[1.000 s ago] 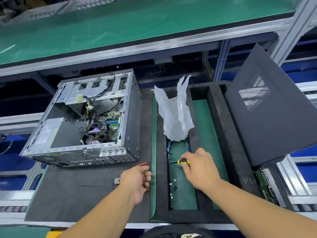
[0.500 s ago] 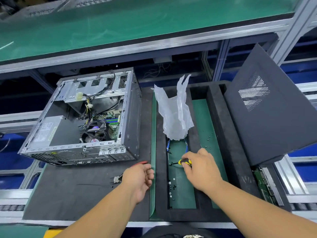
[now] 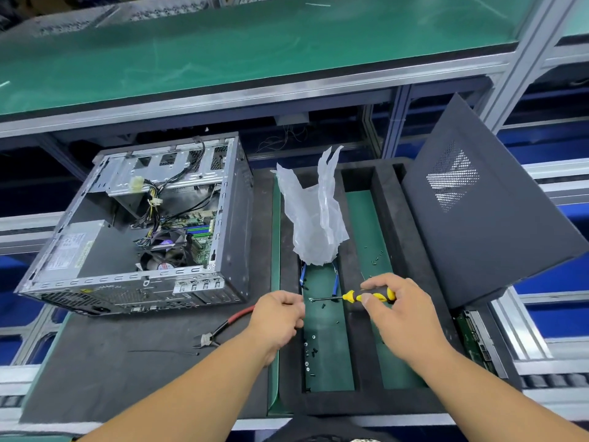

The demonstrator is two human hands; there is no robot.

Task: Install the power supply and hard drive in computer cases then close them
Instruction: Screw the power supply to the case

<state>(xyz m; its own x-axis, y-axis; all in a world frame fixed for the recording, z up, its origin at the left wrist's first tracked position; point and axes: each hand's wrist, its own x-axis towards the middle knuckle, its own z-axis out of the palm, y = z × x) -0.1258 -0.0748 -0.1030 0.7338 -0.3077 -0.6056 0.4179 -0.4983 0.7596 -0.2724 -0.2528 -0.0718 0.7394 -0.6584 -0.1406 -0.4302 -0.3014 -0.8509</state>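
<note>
The right hand [image 3: 403,317] holds a screwdriver [image 3: 366,295] by its yellow and black handle, fingers curled around it. The metal shaft points to the left, and its tip is near the left hand [image 3: 277,319]. The left hand has its fingers curled at the tip of the shaft; I cannot tell if it pinches a screw or holds nothing.

Both hands are above a black foam tray [image 3: 350,400] with green compartments. Small dark screws [image 3: 310,349] lie loose in the left compartment, and a few more lie in the right one. A clear plastic bag [image 3: 314,218] stands at the far end of the left compartment, with blue cables [image 3: 302,275] under it.

The case [image 3: 143,231] lies on its side, open, on the dark mat of the counter [image 3: 105,371], to the left of the tray. The power supply [image 3: 71,247] sits inside it, in the near left corner, and bundled wires, a fan and the board are beside it. The dark side panel [image 3: 484,212] leans tilted at the right of the tray. Under its lower edge a green circuit board [image 3: 475,339] is partly seen. Red-handled cutters [image 3: 220,330] lie on the mat just left of the left hand.
</note>
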